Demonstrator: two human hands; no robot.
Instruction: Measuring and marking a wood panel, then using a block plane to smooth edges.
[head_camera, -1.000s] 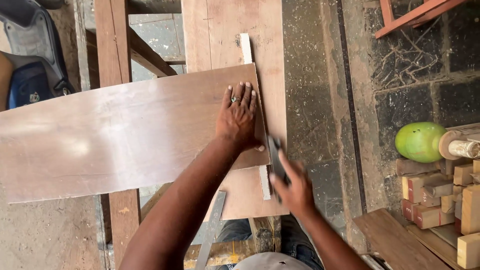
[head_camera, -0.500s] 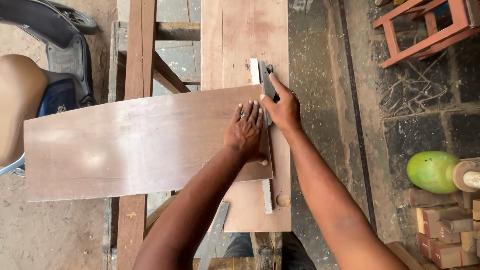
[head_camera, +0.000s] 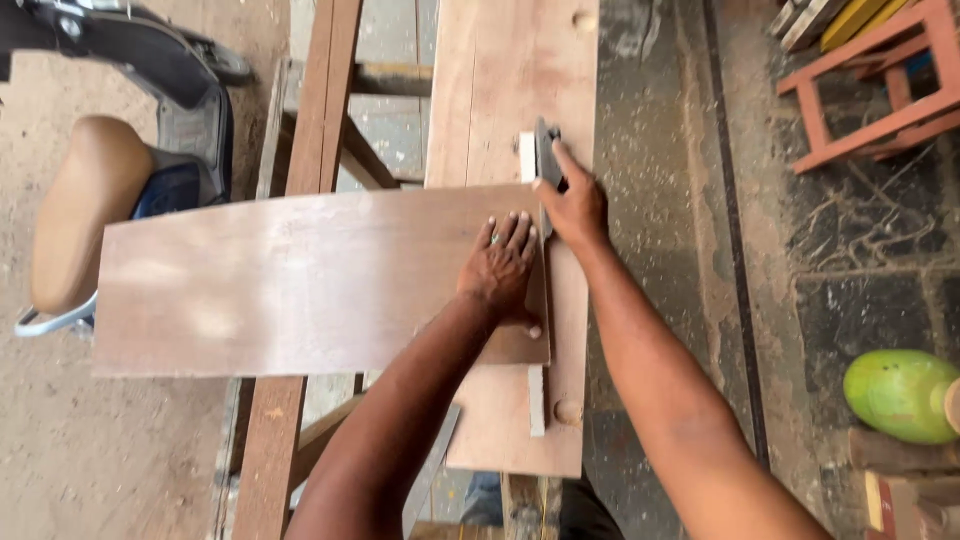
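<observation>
One plywood sheet (head_camera: 300, 280) lies flat across the workbench top (head_camera: 510, 90), its long side running left to right and its right end resting on the bench. One left hand (head_camera: 500, 270) presses down on the sheet near that right end, palm flat, fingers spread and extended, grasping nothing. A ring shows on one finger.

One right hand (head_camera: 572, 205) is closed around one dark hand tool (head_camera: 547, 155), which sits at the sheet's right edge, at its far corner. The fingers wrap the tool body; the index finger lies along its top. One pale straight strip (head_camera: 535, 395) runs under the sheet along that same edge and shows at both ends.

Two wooden rails (head_camera: 320, 110) of the bench frame run beside the top. One scooter (head_camera: 95, 190) with a tan seat stands at left. One red wooden stool frame (head_camera: 880, 90) stands at upper right. One green round object (head_camera: 900, 395) lies at lower right.
</observation>
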